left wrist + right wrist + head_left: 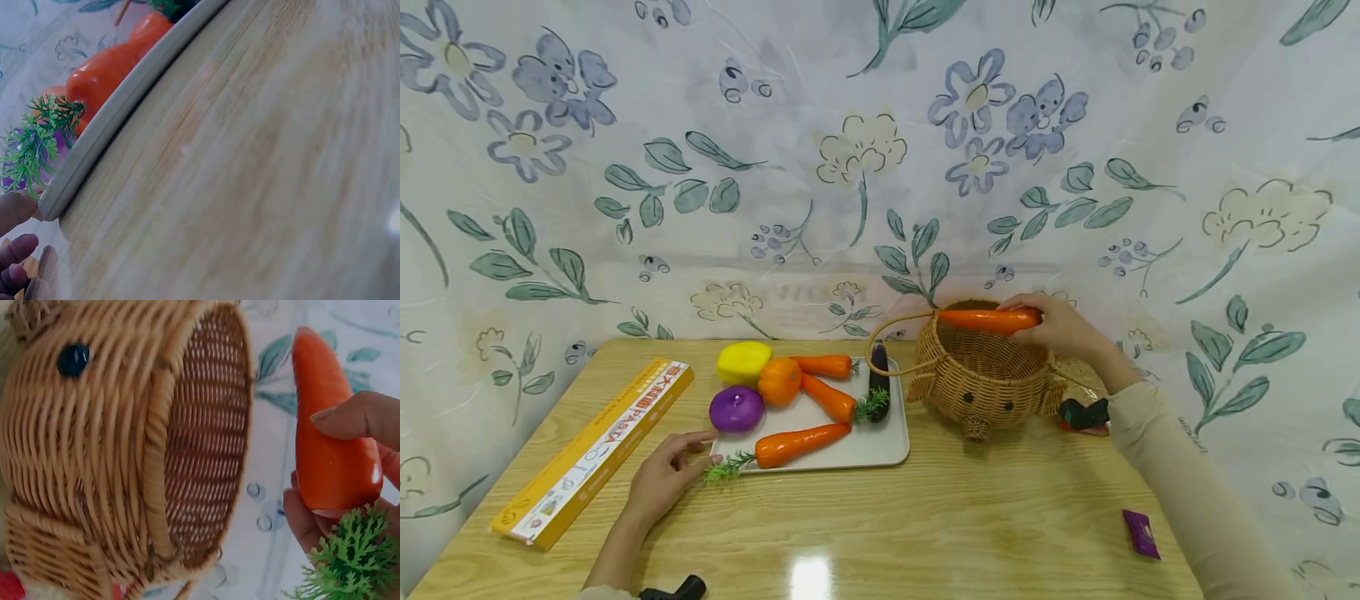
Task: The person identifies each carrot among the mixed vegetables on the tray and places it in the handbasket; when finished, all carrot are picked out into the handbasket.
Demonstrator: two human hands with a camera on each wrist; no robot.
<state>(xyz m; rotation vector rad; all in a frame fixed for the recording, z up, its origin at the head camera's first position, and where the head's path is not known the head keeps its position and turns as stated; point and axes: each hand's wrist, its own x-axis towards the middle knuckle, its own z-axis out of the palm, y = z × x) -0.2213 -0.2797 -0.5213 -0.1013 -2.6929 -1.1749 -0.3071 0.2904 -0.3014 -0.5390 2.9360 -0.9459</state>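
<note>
My right hand [1051, 329] pinches a toy carrot [985, 321] over the rim of a wicker basket [985, 396] with an animal face. In the right wrist view, the thumb lies across the carrot [334, 434], its green leaves beside the palm. My left hand [666, 479] rests at the near left corner of a white tray [880, 457], a fingertip touching its rim. On that tray lie three more carrots [801, 444], a yellow lemon [744, 363], an orange pumpkin [780, 382], a purple round vegetable [736, 409] and a dark eggplant [878, 383].
A long yellow pasta box [598, 450] lies left of the tray. The basket's looped handle [887, 333] leans over the tray's right side. A small purple packet [1141, 534] lies at the right. Floral cloth [850, 167] hangs behind the wooden table [925, 533].
</note>
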